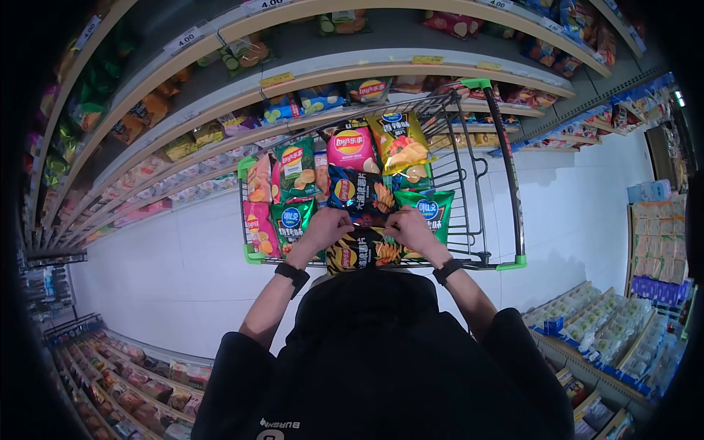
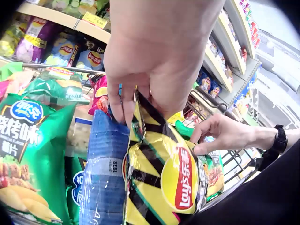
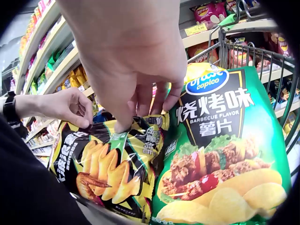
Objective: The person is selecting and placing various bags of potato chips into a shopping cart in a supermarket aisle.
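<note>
My left hand [image 1: 323,229] and right hand [image 1: 412,229] pinch the top edge of a black and yellow striped chip bag [image 1: 364,253], one hand near each corner. The bag stands upright at the near side of the shopping cart [image 1: 513,213], its front towards me. Right of it in the right wrist view is a green barbecue-flavor chip bag [image 3: 220,164]. Another green bag [image 2: 35,154] stands to the left in the left wrist view, with a clear-wrapped blue packet [image 2: 105,164] between. Just beyond my hands lies a dark blue chip bag [image 1: 359,191].
Farther in the cart are a pink chip bag [image 1: 352,150], a yellow one [image 1: 402,143] and a green one [image 1: 295,167]. Stocked shelves [image 1: 242,66] curve along the far side. White floor [image 1: 176,271] lies around the cart, with display racks [image 1: 601,334] at the right.
</note>
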Demonstrator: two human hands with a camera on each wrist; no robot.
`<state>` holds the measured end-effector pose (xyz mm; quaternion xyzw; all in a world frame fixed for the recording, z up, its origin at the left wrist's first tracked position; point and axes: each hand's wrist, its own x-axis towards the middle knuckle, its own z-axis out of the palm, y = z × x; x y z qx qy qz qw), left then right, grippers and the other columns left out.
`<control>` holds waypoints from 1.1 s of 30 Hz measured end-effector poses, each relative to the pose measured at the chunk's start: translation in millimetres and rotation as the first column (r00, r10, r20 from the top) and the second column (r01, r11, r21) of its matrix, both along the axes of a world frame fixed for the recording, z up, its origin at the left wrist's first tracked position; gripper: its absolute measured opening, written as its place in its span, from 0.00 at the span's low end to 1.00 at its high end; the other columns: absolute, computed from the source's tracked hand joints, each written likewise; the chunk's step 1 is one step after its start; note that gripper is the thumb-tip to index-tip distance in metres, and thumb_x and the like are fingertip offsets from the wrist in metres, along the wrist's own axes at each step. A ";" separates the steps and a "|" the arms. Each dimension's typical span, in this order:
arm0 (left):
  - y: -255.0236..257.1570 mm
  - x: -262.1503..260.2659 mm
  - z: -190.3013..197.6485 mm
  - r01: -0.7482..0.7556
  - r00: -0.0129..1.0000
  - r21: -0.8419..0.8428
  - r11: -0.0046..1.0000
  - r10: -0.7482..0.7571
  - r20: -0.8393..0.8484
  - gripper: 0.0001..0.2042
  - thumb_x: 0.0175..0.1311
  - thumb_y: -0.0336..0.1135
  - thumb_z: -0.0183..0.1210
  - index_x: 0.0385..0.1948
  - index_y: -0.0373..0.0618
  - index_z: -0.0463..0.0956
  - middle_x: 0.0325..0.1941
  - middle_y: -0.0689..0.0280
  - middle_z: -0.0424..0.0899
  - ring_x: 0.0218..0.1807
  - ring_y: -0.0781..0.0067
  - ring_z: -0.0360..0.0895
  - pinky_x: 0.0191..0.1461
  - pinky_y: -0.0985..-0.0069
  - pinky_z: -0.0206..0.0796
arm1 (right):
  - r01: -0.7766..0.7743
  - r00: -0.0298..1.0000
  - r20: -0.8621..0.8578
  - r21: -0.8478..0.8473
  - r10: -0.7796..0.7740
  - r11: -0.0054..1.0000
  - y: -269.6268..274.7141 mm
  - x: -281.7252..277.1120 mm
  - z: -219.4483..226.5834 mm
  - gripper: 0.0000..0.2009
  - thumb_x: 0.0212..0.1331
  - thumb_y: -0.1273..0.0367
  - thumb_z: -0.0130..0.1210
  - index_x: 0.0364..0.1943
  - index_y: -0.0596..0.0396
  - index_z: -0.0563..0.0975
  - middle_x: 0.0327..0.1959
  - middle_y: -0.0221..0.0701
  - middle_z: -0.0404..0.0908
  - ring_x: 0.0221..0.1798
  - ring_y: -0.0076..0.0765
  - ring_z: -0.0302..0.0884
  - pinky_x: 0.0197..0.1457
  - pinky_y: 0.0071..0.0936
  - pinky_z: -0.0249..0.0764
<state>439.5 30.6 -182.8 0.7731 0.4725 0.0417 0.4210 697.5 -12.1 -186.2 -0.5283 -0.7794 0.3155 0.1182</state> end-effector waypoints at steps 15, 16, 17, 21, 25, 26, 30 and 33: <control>-55.1 -2.7 21.6 0.623 0.782 0.463 0.630 -0.486 -0.391 0.30 0.66 0.49 0.52 0.67 0.43 0.59 0.75 0.61 0.54 0.77 0.65 0.47 0.78 0.63 0.41 | -0.062 0.997 -0.022 0.236 0.069 0.970 -5.4 -9.6 17.3 0.13 0.55 0.65 0.59 0.43 0.54 0.77 0.52 0.35 0.76 0.53 0.41 0.72 0.55 0.38 0.69; -57.1 -5.3 16.3 0.601 0.798 0.449 0.660 -0.469 -0.379 0.31 0.67 0.50 0.51 0.67 0.42 0.59 0.75 0.60 0.53 0.77 0.64 0.46 0.78 0.62 0.39 | -0.215 0.976 0.021 0.249 0.216 0.944 -11.9 -5.8 18.7 0.16 0.57 0.65 0.58 0.49 0.54 0.75 0.57 0.35 0.73 0.56 0.41 0.71 0.58 0.37 0.68; -58.5 -7.2 10.5 0.578 0.814 0.436 0.690 -0.451 -0.366 0.31 0.67 0.51 0.50 0.67 0.41 0.58 0.76 0.59 0.52 0.78 0.64 0.45 0.78 0.62 0.38 | -0.362 0.931 0.067 0.255 0.357 0.897 -17.9 -3.0 19.6 0.19 0.58 0.64 0.57 0.54 0.54 0.73 0.62 0.36 0.69 0.60 0.40 0.69 0.61 0.37 0.68; -54.3 -7.6 10.1 0.544 0.835 0.389 0.743 -0.432 -0.341 0.34 0.68 0.55 0.47 0.69 0.38 0.54 0.76 0.56 0.49 0.78 0.62 0.43 0.78 0.60 0.35 | -0.571 0.815 0.205 0.117 0.543 0.813 -32.3 -8.4 17.5 0.32 0.64 0.60 0.49 0.71 0.50 0.55 0.74 0.37 0.52 0.77 0.38 0.45 0.77 0.38 0.48; -52.6 -2.7 8.7 0.525 0.847 0.411 0.746 -0.410 -0.338 0.37 0.68 0.56 0.46 0.70 0.38 0.49 0.77 0.55 0.47 0.78 0.59 0.42 0.78 0.60 0.35 | -0.598 0.736 0.509 0.181 0.445 0.781 -41.4 -17.5 -4.5 0.35 0.65 0.58 0.48 0.73 0.53 0.50 0.76 0.37 0.47 0.79 0.38 0.39 0.79 0.46 0.35; -54.0 -3.1 8.7 0.519 0.850 0.416 0.747 -0.398 -0.345 0.37 0.68 0.56 0.46 0.70 0.38 0.50 0.77 0.55 0.48 0.78 0.60 0.42 0.79 0.60 0.34 | -0.577 0.768 0.445 0.170 0.460 0.799 -42.3 -17.2 -7.8 0.34 0.65 0.58 0.47 0.73 0.53 0.50 0.76 0.38 0.47 0.79 0.38 0.39 0.79 0.46 0.35; -59.7 -7.1 9.0 0.503 0.858 0.437 0.746 -0.372 -0.354 0.36 0.68 0.56 0.45 0.70 0.38 0.50 0.77 0.55 0.47 0.78 0.59 0.42 0.79 0.60 0.34 | -0.498 0.847 0.303 0.168 0.436 0.851 -40.3 -14.0 -0.6 0.34 0.66 0.54 0.46 0.73 0.51 0.51 0.76 0.41 0.46 0.79 0.41 0.38 0.78 0.47 0.37; -65.3 -15.2 9.9 0.482 0.869 0.424 0.766 -0.358 -0.340 0.36 0.68 0.56 0.47 0.70 0.40 0.50 0.77 0.54 0.47 0.78 0.58 0.42 0.79 0.60 0.35 | -0.452 0.869 0.302 0.166 0.392 0.876 -39.2 -8.6 2.8 0.34 0.67 0.52 0.45 0.73 0.50 0.51 0.75 0.43 0.46 0.79 0.44 0.38 0.78 0.47 0.38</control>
